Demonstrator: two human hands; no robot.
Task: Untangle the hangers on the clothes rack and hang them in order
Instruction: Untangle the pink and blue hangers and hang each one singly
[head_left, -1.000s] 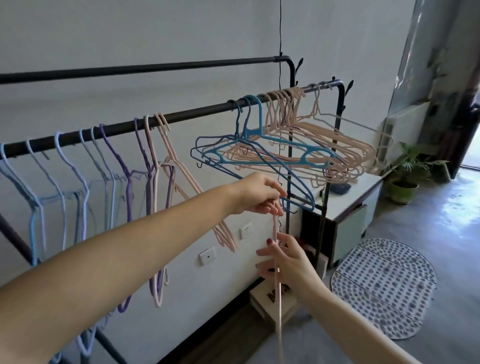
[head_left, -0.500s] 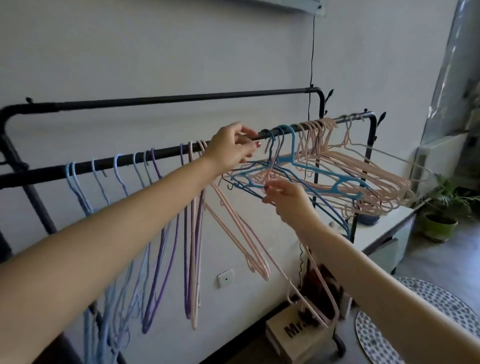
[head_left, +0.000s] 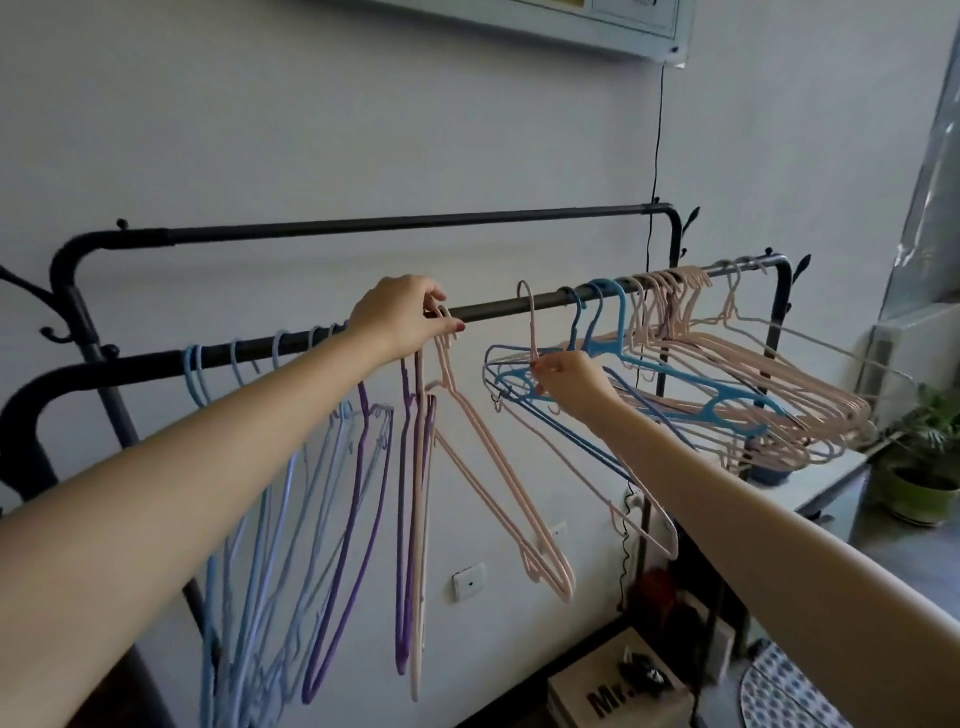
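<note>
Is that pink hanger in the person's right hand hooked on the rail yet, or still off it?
Off it. The right hand pinches the pink hanger below its neck; its hook stands in front of the front rail, not over it.

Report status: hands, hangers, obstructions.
Left hand pinching a hook at the rail. Right hand holding pink hanger, hook above rail. Tangled bunch beside it.

Blue, purple and pink hangers (head_left: 358, 499) hang in a neat row from the black rack rail (head_left: 498, 310). Toward the rail's right end, a tangled bunch of pink and blue hangers (head_left: 717, 395) juts out sideways. One pink hanger (head_left: 602, 478) is raised with its hook just at the rail.
</note>
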